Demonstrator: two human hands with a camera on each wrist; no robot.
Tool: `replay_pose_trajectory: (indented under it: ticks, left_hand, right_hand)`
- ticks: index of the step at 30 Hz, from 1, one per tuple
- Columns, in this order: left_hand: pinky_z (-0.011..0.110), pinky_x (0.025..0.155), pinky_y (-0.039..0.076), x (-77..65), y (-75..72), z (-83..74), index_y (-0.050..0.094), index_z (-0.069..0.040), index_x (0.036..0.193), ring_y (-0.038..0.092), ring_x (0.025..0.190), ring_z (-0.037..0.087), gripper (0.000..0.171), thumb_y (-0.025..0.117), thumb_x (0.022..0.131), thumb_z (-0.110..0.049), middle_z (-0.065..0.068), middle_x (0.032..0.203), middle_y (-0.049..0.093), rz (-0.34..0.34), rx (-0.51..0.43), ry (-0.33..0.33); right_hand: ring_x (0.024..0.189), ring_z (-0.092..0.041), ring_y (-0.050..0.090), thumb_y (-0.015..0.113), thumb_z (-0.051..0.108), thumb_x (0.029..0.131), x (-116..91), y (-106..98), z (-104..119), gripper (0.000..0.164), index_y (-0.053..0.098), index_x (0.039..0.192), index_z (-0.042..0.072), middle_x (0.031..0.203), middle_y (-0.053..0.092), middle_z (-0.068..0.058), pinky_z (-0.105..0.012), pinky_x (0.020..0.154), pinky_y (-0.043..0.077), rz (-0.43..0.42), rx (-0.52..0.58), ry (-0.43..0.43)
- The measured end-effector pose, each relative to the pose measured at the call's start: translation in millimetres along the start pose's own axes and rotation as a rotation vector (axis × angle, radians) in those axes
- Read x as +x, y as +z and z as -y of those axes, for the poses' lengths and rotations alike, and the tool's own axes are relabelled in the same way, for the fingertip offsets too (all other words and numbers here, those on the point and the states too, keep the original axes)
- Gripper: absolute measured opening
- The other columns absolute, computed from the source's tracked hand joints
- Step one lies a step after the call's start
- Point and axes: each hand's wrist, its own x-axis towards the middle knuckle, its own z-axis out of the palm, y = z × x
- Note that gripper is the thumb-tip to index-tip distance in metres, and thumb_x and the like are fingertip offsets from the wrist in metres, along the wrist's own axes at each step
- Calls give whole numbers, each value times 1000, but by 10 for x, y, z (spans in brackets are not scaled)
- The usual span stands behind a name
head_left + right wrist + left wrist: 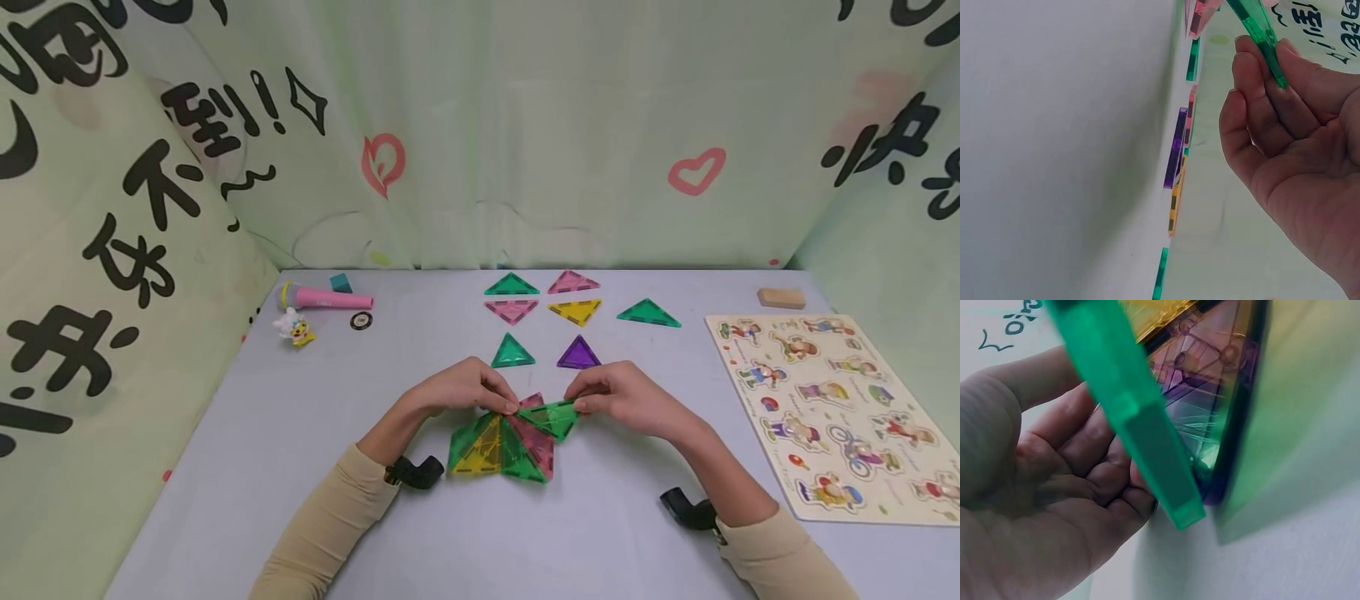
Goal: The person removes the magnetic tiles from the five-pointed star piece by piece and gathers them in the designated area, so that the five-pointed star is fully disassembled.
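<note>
A built shape of translucent magnetic tiles (521, 457) stands on the table, with green, yellow and pink triangles meeting near its top. My left hand (465, 387) pinches it at that top with thumb and fingertips. In the left wrist view its fingers curl behind a green edge (1141, 437). My right hand (626, 398) pinches one corner of a green triangular tile (551, 419). This tile slants across the shape's upper right side, its far end by my left fingertips. In the right wrist view the green tile (1263, 40) sits between thumb and fingers.
Loose triangular tiles lie behind my hands, among them a purple tile (578, 353), a yellow tile (576, 312) and a green tile (649, 312). A picture puzzle board (817, 400) and wooden block (782, 298) are at right. A pink toy microphone (333, 298) and small figure (295, 327) lie far left.
</note>
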Motion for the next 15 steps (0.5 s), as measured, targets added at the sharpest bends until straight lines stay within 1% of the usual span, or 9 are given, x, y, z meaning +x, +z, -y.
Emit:
replay_pose_trajectory:
  ticks: [2,4,7,11,15]
  left_hand:
    - [24,69,37,8,5,0,81,-17,96,52,81,7,13,73,90,-25,-5,90,76,-10,3,-5]
    - [26,66,32,10,6,-4,81,-17,96,47,78,9,13,73,90,-25,-5,88,75,-13,10,-3]
    - [25,66,32,7,11,-4,81,-16,96,46,76,9,12,73,89,-24,-6,88,74,-16,3,4]
    - [25,65,32,-1,9,2,81,-16,97,46,76,9,13,73,90,-23,-6,88,74,-13,-3,8]
    - [25,64,31,-3,4,9,80,-16,97,46,77,10,14,73,89,-25,-7,87,72,-8,-9,7]
  right_hand:
    - [85,-15,66,66,8,94,-9,-13,-5,12,75,102,11,98,75,-4,-30,76,56,-3,-7,3]
    - [85,-16,66,66,8,94,-23,-41,0,12,74,102,11,98,74,-3,-29,77,56,-8,-14,8]
    - [86,-20,68,65,8,94,-66,-115,13,13,74,103,10,98,75,-4,-32,78,57,-24,-14,19]
    - [89,-25,68,65,11,95,-143,-252,19,13,73,106,12,98,74,-4,-37,80,57,-75,-11,46]
    - [88,-19,67,66,15,96,-198,-378,19,14,74,107,13,100,74,-4,-34,81,56,-132,-27,66]
